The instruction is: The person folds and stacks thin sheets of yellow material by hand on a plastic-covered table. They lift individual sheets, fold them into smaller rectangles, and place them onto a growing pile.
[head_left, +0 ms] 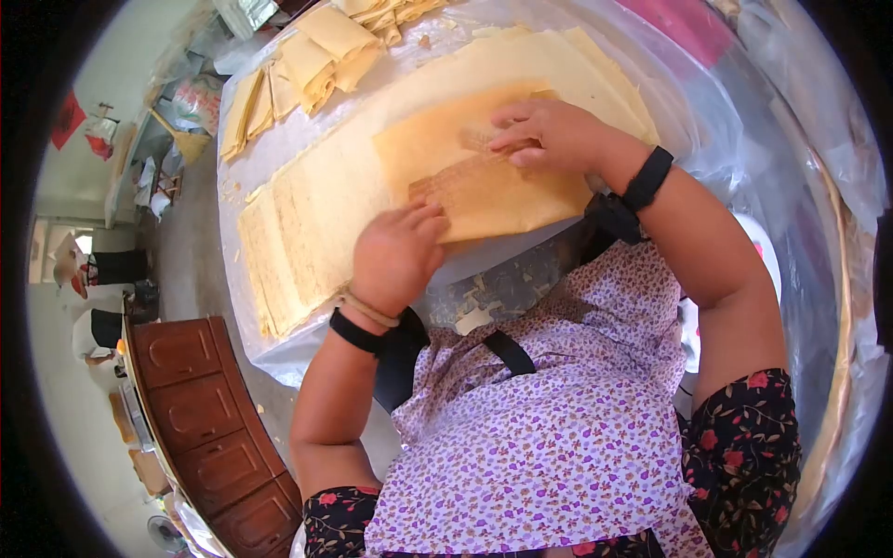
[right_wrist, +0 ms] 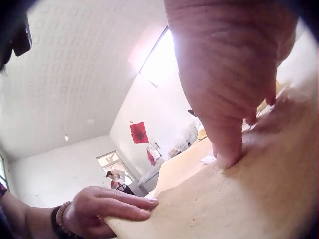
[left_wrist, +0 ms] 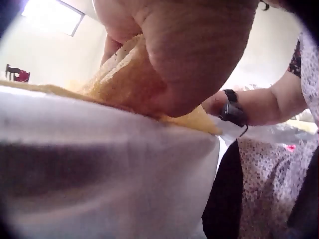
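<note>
Top sheet (head_left: 493, 191) lies mid-frame on the stack (head_left: 316, 214), long axis roughly left to right. Left hand (head_left: 395, 256) lays flat fingers on its lower-left edge. Right hand (head_left: 549, 135) presses relaxed fingertips near its upper edge.

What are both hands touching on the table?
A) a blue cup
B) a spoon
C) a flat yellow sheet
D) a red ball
C: the left hand is on the near edge of the flat yellow sheet, and the right hand presses on its far part.
</note>
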A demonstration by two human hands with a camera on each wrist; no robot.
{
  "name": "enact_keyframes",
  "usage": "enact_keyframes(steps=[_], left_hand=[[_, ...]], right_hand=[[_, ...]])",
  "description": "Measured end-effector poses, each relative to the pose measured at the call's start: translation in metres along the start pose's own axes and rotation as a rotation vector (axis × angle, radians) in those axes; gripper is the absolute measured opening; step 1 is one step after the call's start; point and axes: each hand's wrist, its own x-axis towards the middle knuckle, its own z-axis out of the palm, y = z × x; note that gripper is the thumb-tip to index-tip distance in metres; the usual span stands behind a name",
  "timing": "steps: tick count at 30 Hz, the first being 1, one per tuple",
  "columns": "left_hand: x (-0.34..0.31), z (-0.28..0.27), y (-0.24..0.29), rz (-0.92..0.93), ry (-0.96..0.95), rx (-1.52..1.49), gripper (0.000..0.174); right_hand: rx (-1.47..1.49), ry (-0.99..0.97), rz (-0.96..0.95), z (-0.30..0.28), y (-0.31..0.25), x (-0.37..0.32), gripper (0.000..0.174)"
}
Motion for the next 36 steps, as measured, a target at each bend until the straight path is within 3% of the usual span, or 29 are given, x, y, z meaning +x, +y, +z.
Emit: enact_keyframes(steps=[2,3,6,7,9,11,13,16,18,21,24,27,30,33,36], left_hand=[[0.011,-0.026,-0.016,0.009,0.055,-0.267,0.029],[0.016,-0.033,-0.020,-0.126,0.071,-0.523,0.014],[0.036,-0.044,-0.065,-0.526,-0.118,-0.877,0.014],[0.044,-0.036,-0.075,-0.553,-0.060,-0.937,0.015],[0.062,-0.016,-0.087,-0.599,0.052,-1.056,0.019],[0.070,-0.014,-0.093,-0.638,-0.026,-0.957,0.019],[0.077,-0.010,-0.100,-0.653,-0.071,-0.900,0.021],[0.079,-0.003,-0.102,-0.667,-0.091,-0.810,0.023],[0.081,-0.007,-0.095,-0.725,-0.097,-0.665,0.025],[0.077,-0.013,-0.074,-0.734,0.204,-0.774,0.022],[0.061,-0.010,-0.069,-0.752,0.348,-1.052,0.024],[0.054,0.007,-0.086,-0.590,0.480,-0.777,0.025],[0.058,0.019,-0.098,-0.793,0.302,-0.870,0.027],[0.067,0.018,-0.103,-0.864,0.184,-0.366,0.036],[0.073,0.020,-0.087,-0.828,0.272,-0.216,0.041]], right_hand=[[0.195,-0.060,0.077,-0.009,-0.001,0.001,0.035],[0.375,-0.107,0.142,-0.016,0.002,0.002,0.040],[0.789,-0.121,0.371,-0.025,0.014,0.002,0.053],[0.907,-0.104,0.455,-0.026,0.021,0.000,0.058],[0.585,0.027,0.550,-0.027,0.043,-0.004,0.059],[0.822,0.133,0.607,-0.025,0.055,-0.006,0.056],[1.624,0.213,0.582,-0.031,0.030,0.001,0.050],[1.247,0.357,0.571,-0.035,-0.008,-0.003,0.041],[1.030,0.343,0.674,-0.030,-0.003,0.000,0.038],[0.829,0.371,0.742,-0.022,0.006,0.009,0.038],[0.696,0.366,0.778,-0.025,0.010,0.014,0.035],[0.576,0.346,0.799,-0.025,0.011,0.018,0.036],[0.492,0.371,0.743,-0.011,0.029,0.024,0.040],[0.309,0.407,0.717,-0.003,0.039,0.025,0.039],[-0.018,0.294,0.805,-0.018,0.020,0.031,0.036]])
